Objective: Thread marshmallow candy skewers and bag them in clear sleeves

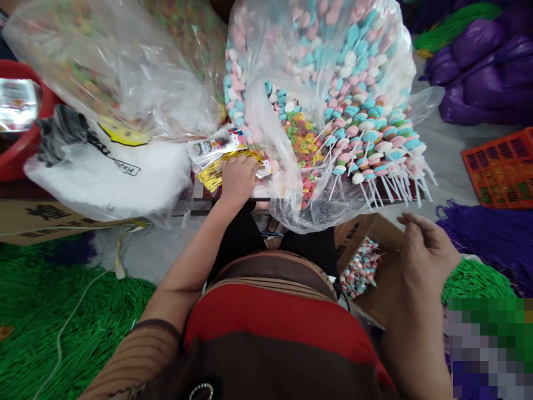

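My left hand (239, 176) lies over a bundle of gold twist ties (210, 173), its fingers laid across them. Just beyond the fingers is a stack of printed clear plastic bags (219, 145). My right hand (431, 247) hangs above the right side of a cardboard box (385, 297), fingers loosely bent and apart, with nothing visible in it. Inside that box lies a heap of small wrapped candies (363, 269). Marshmallow candy skewers (375, 147) on white sticks are piled at the table's right edge. Next to them an opened plastic bag shows ring gummies (303, 139).
A large bag of pink, blue and white marshmallows (320, 33) stands behind. To the left are a bag of gummies (125, 72), a white printed cloth (120, 172) and a red tub (20, 161). An orange crate (499, 166) and green netting (104, 322) lie around the table.
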